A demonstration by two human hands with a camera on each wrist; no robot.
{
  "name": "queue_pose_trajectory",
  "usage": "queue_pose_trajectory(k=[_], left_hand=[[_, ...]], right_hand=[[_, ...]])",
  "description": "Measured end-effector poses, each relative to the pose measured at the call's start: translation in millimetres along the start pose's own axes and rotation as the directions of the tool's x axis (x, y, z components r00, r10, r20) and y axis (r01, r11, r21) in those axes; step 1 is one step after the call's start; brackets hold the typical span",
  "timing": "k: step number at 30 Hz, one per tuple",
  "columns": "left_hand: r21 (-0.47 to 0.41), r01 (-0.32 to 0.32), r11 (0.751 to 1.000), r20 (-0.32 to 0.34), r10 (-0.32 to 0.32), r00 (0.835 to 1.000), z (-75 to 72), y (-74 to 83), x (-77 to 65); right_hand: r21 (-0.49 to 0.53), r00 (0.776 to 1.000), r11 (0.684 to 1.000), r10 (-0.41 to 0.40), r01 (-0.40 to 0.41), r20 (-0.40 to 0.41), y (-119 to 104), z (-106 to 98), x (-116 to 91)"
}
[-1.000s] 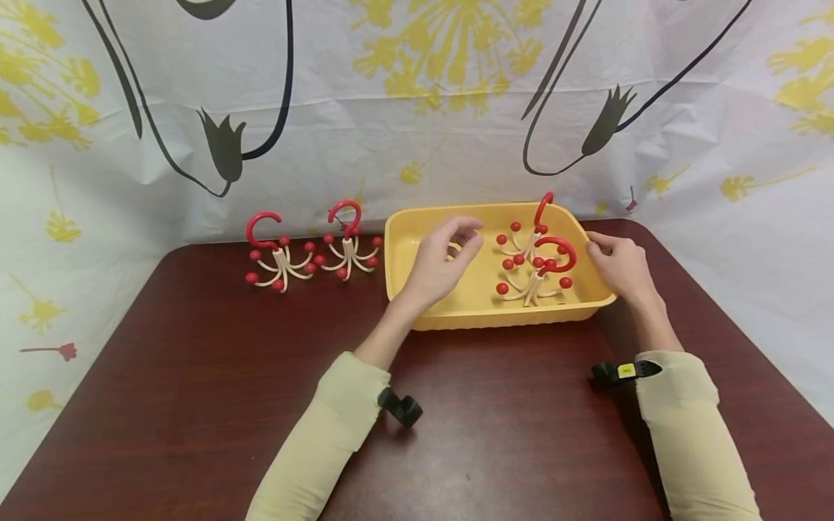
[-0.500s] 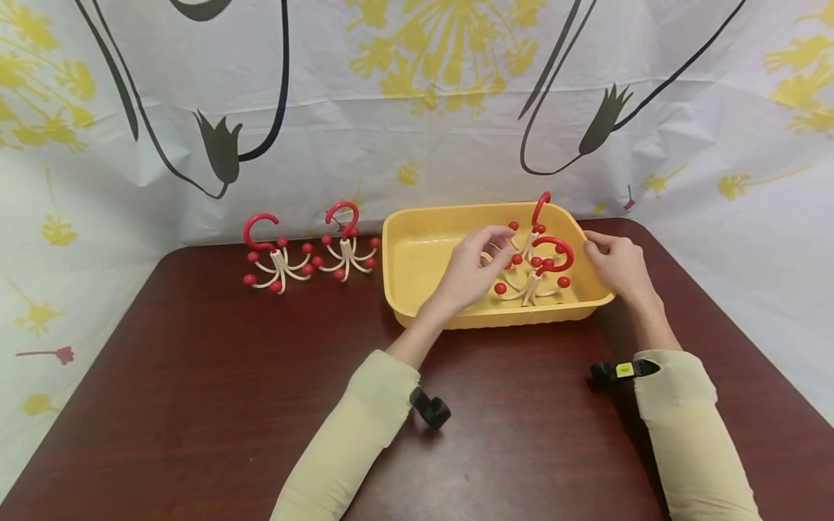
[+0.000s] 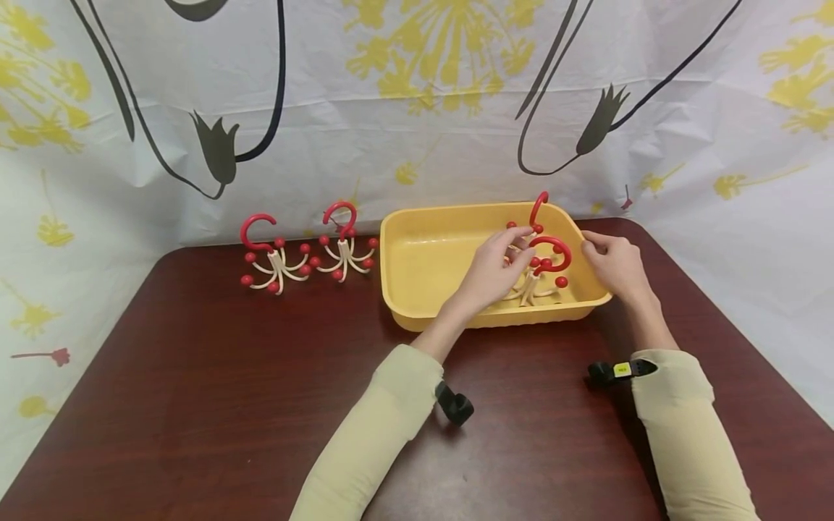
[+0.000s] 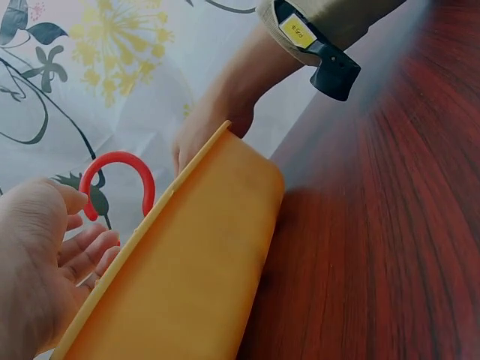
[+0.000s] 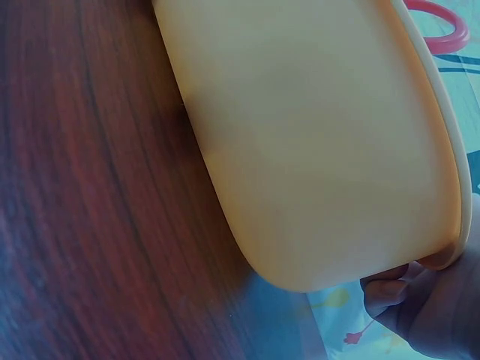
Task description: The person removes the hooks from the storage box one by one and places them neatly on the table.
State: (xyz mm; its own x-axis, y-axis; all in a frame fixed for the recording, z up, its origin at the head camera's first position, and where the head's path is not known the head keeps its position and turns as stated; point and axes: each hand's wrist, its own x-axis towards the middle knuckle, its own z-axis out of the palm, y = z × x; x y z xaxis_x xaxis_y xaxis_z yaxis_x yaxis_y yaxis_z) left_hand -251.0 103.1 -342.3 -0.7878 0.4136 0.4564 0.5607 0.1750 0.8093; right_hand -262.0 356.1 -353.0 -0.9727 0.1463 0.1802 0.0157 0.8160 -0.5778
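From my seat I have the left hand (image 3: 491, 268) over the right half of the yellow tray (image 3: 423, 318), right of centre in the head frame. Its fingers are bent and the thumb stands apart from them, a fairly narrow gap with nothing plainly gripped. The left wrist view puts the thumb tip right by the end of a red hook; I can't tell whether they touch. The right hand (image 3: 615, 264) pinches the tray's right-hand edge.

Two racks share that end of the tray: the front rack (image 3: 532, 281), partly behind my left fingers, and the rear rack (image 3: 535, 210), hook upright above it. For a clean hold on either, I judge it best to close on the smooth red hook and stay off the curved arms, whose red balls sit close enough to snag a neighbour. A firm right hand should stop the tray sliding if an arm catches.

Left of the tray, at centre-left of the frame, a left-hand rack (image 3: 276, 268) and a middle rack (image 3: 345, 253) stand side by side on the table (image 3: 195, 376), a dark reddish-brown, wood-grained top with a soft sheen at the lower centre. Behind it, across the upper frame, hangs a creased white cloth (image 3: 456, 155) printed with yellow blooms and dark curling stems.
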Motion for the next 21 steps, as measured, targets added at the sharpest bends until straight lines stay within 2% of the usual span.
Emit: queue_pose_trajectory(k=[4, 14, 21], left_hand=[[0.0, 0.015, 1.0, 0.003, -0.015, 1.0, 1.6, 1.7, 2.1], [0.005, 0.005, 1.0, 0.009, -0.005, 1.0, -2.3, 5.2, 3.3], [0.076, -0.041, 0.996, 0.018, 0.039, 0.999, -2.3, 6.9, 4.8]], right_hand=[[0.009, 1.0, 1.0, -0.005, 0.005, -0.004, -1.4, 0.5, -0.8], [0.008, 0.999, 1.0, -0.026, 0.026, -0.025, -2.9, -0.4, -0.6], [0.005, 1.0, 1.0, -0.016, 0.016, -0.021, -1.1, -0.8, -1.4]])
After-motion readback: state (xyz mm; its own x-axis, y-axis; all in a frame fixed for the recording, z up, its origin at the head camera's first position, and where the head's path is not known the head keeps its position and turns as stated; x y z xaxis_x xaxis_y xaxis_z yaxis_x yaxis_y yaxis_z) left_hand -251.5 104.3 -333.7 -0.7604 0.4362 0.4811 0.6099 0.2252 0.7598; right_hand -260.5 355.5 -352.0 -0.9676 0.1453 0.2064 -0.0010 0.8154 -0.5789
